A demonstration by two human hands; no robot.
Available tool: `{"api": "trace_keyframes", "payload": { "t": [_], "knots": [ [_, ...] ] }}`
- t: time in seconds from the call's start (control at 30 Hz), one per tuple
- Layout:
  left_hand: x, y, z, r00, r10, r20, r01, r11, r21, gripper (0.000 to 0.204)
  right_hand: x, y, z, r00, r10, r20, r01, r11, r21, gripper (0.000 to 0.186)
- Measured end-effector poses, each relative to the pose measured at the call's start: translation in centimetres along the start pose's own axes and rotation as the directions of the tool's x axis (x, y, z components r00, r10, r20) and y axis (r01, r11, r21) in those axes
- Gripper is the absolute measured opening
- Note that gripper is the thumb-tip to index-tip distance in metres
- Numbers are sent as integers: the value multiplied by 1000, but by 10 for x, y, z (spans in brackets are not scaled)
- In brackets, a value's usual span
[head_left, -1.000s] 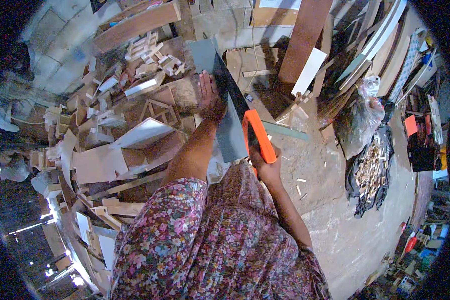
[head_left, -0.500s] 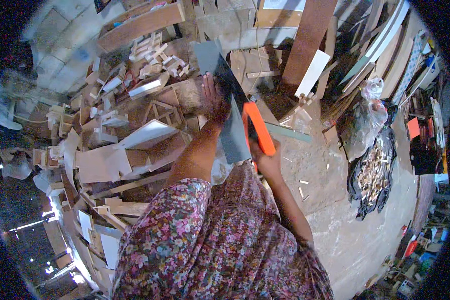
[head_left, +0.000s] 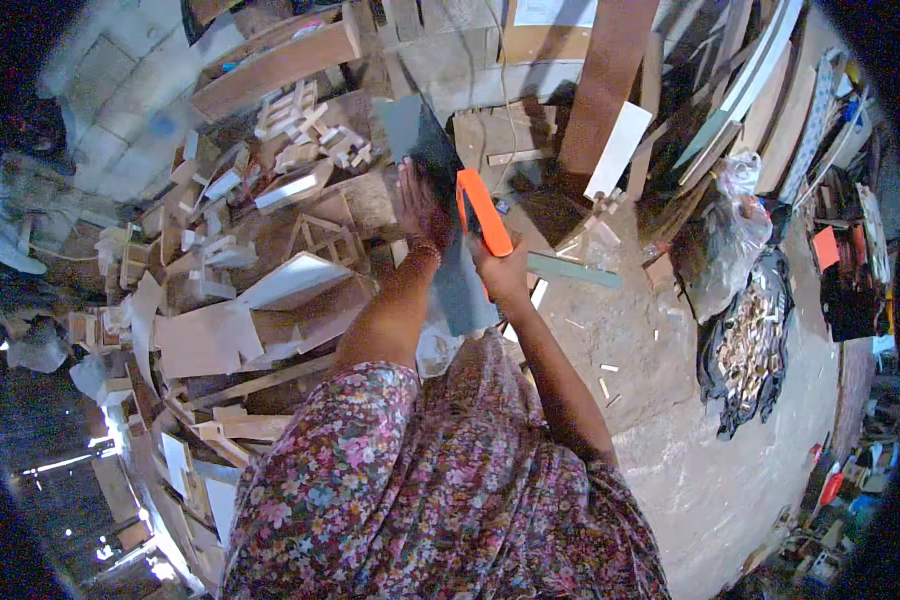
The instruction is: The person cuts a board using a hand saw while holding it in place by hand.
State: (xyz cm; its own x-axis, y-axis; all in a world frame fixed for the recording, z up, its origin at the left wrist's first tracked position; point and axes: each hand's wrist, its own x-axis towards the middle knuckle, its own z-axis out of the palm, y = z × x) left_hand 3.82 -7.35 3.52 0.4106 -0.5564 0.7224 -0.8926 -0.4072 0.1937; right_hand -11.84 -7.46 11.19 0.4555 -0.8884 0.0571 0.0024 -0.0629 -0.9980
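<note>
A long grey-green board (head_left: 460, 300) lies lengthwise in front of me, its near end close to my floral garment. My left hand (head_left: 422, 208) rests flat on the board's left side, fingers stretched forward and holding nothing. My right hand (head_left: 500, 268) is wrapped round the orange handle (head_left: 488, 218) of a handsaw at the board's right side. The saw's dark blade is hard to separate from the shadow beyond the handle, and I cannot tell how deep it sits in the board.
Wood offcuts (head_left: 305, 130) and frame pieces crowd the left. A green strip (head_left: 575, 270) lies right of the saw. Tall planks (head_left: 610, 90) lean at the back. Farther right are a clear plastic bag (head_left: 720, 265) and a black bag of wood scraps (head_left: 750, 345) on the floor.
My right hand and the saw have moved forward and slightly left along the board. My left hand stays flat on it. The whole view has shifted a little.
</note>
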Motion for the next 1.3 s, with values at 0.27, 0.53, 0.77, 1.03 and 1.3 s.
{"api": "trace_keyframes", "payload": {
  "t": [0.27,0.53,0.77,1.03,1.3],
  "knots": [
    [-5,-6,-3,979,-53,195,65,997,-53,52,-77,-30,-62,989,117,89,-100,979,-180,14],
    [1,-1,-3,975,-118,186,131,990,-60,43,18,18,-1,999,39,-25,-42,992,-118,16],
    [7,2,-14,930,-161,329,221,963,-156,56,-58,-38,-45,980,182,84,-163,967,-196,18],
    [-10,-8,8,975,-72,213,77,997,-18,55,-8,-16,-6,1000,-18,10,19,990,-138,15],
    [-5,-3,-1,985,-50,166,33,994,104,53,-14,-6,-7,993,117,2,-116,983,-146,21]
  ]
}}
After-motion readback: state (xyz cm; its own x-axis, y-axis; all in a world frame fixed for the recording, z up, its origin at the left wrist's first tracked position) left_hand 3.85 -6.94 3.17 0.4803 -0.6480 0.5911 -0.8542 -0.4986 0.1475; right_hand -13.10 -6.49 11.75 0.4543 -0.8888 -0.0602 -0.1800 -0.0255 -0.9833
